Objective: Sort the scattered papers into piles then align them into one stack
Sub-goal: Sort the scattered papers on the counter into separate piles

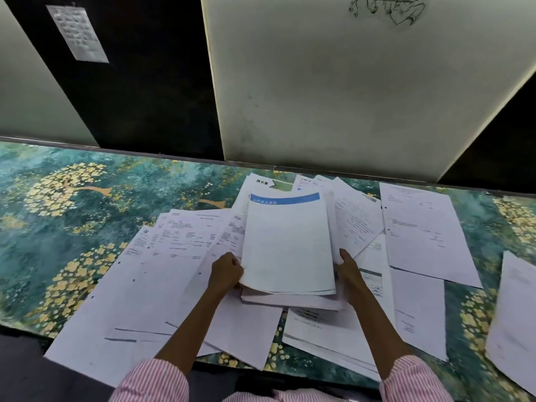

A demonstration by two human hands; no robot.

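Note:
I hold a bundle of white sheets (287,245), its top sheet bearing a blue header band, raised over the middle of the table. My left hand (224,271) grips its lower left edge and my right hand (349,271) grips its lower right edge. Loose printed papers lie all around it: a spread of sheets at the left (150,274), more at the back (356,216), one sheet at the right (426,233), and others under my forearms (322,335).
The table (58,216) has a green and gold flowered cover. A single sheet (513,314) lies at the far right edge. A white board (348,82) and dark panels stand behind the table. Some left papers overhang the front edge.

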